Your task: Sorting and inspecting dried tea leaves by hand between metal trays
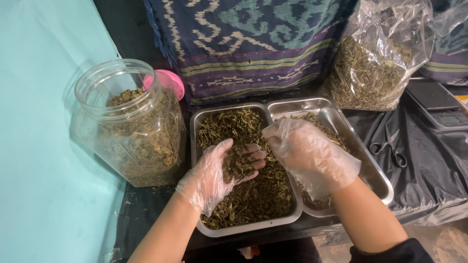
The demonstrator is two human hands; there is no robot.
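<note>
Two steel trays sit side by side, both filled with dried green leaves. My left hand (219, 170), in a thin clear plastic glove, lies palm up in the left tray (204, 117) and cups a small heap of the dried leaves (239, 168). My right hand (304, 153), gloved the same way, hovers palm down over the seam between the trays, fingertips close to the left hand's fingers. The right tray (341, 117) lies partly hidden under it.
A large clear plastic jar (129, 124) of dried leaves stands open at the left, its pink lid (170, 83) behind it. A clear bag (375, 63) of leaves leans at the back right. Black scissors (390, 148) and a digital scale (438, 104) lie on black sheeting.
</note>
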